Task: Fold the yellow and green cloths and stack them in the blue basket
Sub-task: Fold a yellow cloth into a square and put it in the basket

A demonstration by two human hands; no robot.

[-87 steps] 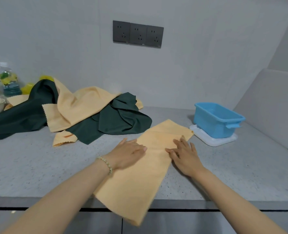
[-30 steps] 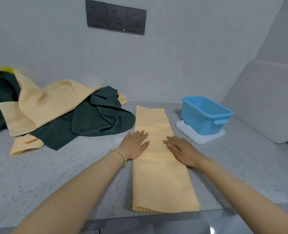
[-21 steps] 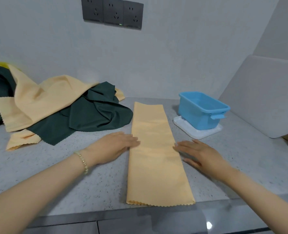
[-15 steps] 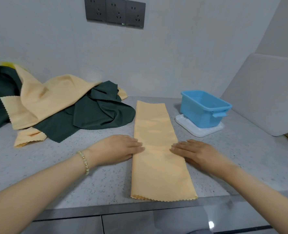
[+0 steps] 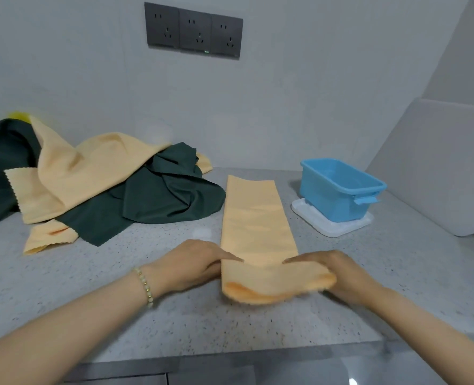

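— Yellow cloth (image 5: 258,218), folded into a long strip: where is it?
— On the speckled grey counter (image 5: 119,295), running away from the person, between the heap of cloths and the blue basket (image 5: 338,190). Its near end is lifted and curled over.
— The hands?
— The left hand (image 5: 191,265) pinches the near end at its left edge, thumb on top, fingers tucked beneath. The right hand (image 5: 341,273) does likewise at the right edge, and the raised fold hides its fingers.
— And the basket?
— It stands on a white tray (image 5: 330,227), near the strip's far half, to the right.
— The heap?
— Green cloths (image 5: 158,198) and yellow ones (image 5: 91,170) lie rumpled together at the left. One green edge comes close to the strip. I cannot tell whether they touch.
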